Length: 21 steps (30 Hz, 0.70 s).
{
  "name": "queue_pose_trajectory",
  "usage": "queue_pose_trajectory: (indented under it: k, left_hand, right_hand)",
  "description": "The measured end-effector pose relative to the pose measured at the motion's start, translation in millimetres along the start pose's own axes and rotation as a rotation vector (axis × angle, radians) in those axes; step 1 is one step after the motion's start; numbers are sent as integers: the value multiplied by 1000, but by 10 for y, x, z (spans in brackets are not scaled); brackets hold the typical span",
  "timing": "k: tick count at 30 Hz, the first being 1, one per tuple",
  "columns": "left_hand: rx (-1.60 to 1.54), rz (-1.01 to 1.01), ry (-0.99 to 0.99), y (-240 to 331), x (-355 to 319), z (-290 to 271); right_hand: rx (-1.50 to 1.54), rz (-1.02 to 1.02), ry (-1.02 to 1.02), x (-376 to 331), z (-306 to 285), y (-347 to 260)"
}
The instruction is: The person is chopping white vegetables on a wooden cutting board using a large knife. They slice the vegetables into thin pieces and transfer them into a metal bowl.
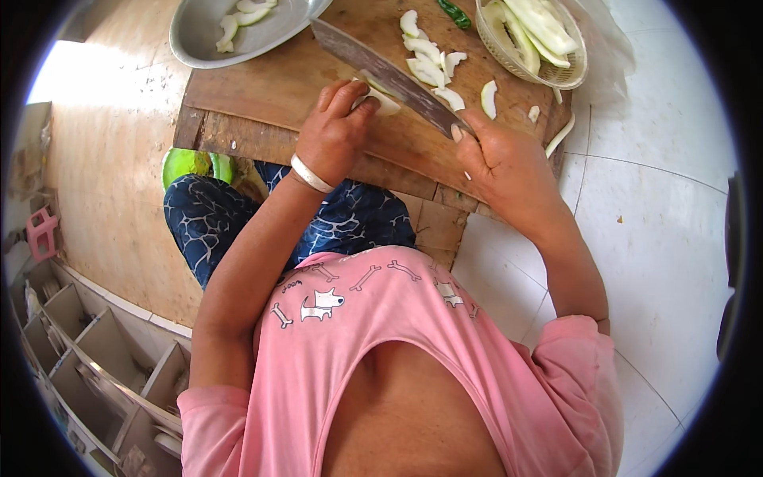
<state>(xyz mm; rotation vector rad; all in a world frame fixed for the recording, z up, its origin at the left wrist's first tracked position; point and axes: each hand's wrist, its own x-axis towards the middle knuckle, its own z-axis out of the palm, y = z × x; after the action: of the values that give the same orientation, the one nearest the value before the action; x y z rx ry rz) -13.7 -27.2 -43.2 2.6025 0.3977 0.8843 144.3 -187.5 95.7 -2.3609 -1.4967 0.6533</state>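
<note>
Left fingers point(347, 97): we clamp a pale vegetable piece point(386, 104) over the wooden surface point(238, 95)
Right fingers point(478, 122): wrapped around our knife point(381, 71), slanting beside the piece
Slices point(427, 70): scattered beyond our blade

The person wears a pink top point(373, 298) with loose short sleeves point(576, 366), a deep rounded neckline and a chest print of white cartoon dogs point(320, 305) and outlined bones point(366, 278), dark blue trousers point(208, 215) veined with pale crackled lines, and a smooth whitish bangle point(311, 173) round the left wrist.
</note>
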Motion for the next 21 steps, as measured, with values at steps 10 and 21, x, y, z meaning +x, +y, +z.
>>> queue_pose_trajectory:
  k: [10, 21]
  left_hand:
    - [-22, 10, 12, -11, -44, -11]
    - [-8, 30, 124, -89, -116, 79]
  right_hand:
    - [23, 22, -102, 51, 79, 35]
    - [20, 32, -5, 115, 267, 71]
